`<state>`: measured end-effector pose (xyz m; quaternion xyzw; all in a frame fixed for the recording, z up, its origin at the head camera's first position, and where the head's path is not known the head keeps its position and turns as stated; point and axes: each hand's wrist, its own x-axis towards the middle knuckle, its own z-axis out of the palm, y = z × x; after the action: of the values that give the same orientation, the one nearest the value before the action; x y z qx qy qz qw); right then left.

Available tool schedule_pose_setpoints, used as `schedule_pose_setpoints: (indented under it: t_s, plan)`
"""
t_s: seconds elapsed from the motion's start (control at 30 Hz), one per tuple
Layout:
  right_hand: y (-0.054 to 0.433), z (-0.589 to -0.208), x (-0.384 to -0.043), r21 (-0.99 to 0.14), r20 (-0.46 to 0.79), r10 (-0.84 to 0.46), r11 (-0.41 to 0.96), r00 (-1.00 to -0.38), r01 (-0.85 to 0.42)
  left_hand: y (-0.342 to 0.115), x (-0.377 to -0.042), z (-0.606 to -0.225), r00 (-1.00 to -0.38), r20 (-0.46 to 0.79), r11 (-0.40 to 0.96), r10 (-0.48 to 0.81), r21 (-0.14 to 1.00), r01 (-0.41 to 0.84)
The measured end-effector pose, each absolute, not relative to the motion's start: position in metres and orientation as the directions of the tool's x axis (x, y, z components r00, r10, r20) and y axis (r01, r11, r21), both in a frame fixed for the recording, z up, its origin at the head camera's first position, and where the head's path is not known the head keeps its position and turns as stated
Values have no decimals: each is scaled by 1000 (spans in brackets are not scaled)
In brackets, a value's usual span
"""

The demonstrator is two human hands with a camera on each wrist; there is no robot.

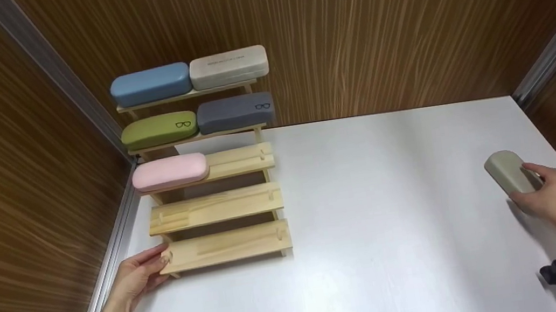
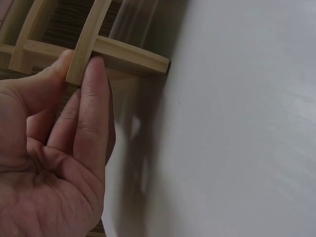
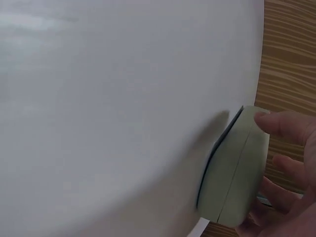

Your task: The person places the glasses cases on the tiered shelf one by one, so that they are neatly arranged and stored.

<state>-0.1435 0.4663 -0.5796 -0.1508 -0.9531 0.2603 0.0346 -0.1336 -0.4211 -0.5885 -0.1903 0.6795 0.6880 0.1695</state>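
Note:
A stepped wooden rack (image 1: 236, 244) stands on the left of the white table, and my left hand (image 1: 137, 276) pinches the left end of its lowest shelf (image 2: 81, 54) between thumb and fingers. Far to the right, my right hand (image 1: 555, 196) grips a grey-green glasses case (image 1: 510, 171) by its sides. In the right wrist view this case (image 3: 234, 168) shows a seam along its side, and its shadow falls on the table beside it. A pink glasses case (image 1: 170, 171) lies on the left of the middle shelf, with bare wood to its right.
Higher on the rack are a green case (image 1: 157, 131) and a grey-blue case (image 1: 234, 113), then a blue case (image 1: 151, 84) and a cream case (image 1: 228, 67) on top. Brown wood-grain panels (image 1: 347, 32) wall in the white table (image 1: 372, 208) at the back and both sides.

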Motion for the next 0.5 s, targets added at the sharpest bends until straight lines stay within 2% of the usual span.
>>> schedule_pose_setpoints:
  t_s: [0.5]
  plan:
    - [468,-593,-138,-484,25,293,840,-956,245,-421,-134,-589,-873,-487,-5,-38,873,-487]
